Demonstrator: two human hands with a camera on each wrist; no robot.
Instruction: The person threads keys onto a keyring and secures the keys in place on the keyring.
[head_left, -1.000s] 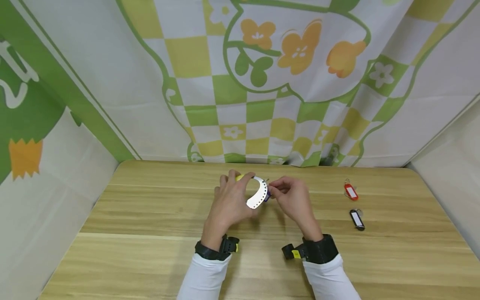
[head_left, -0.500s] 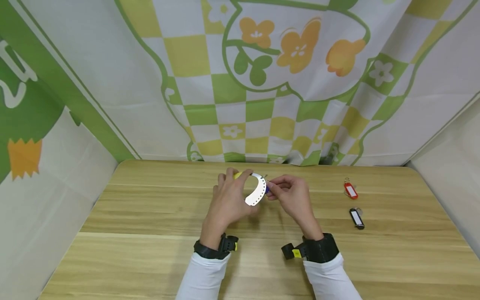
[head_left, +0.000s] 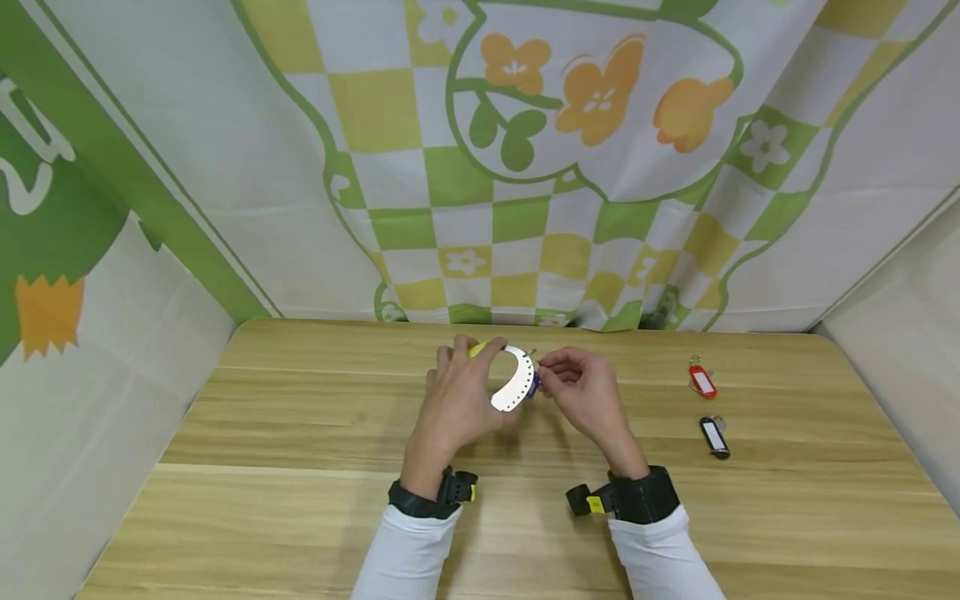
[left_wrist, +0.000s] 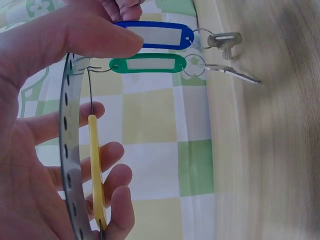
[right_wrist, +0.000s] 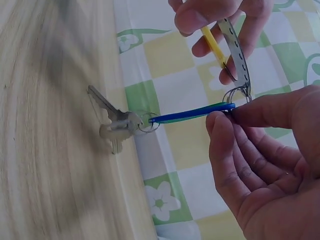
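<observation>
My left hand holds a large round key holder, a curved metal band with punched holes and a yellow handle. My right hand pinches a blue key tag by its ring end, between thumb and fingertips, right at the holder. Beside it lies a green key tag, linked by a small ring to the holder's wire. Each tag bears a white label, and a key dangles from the blue one. In the right wrist view the blue tag largely hides the green one.
On the right of the wooden table lie a red key tag and, nearer, a black key tag. A checkered, flowered curtain hangs along the back edge, with pale cloth walls at both sides.
The blue tag slips mostly behind the right fingers half a second ago, then shows more below them now. Both hands stay nearly in place, a touch higher than a second ago.
</observation>
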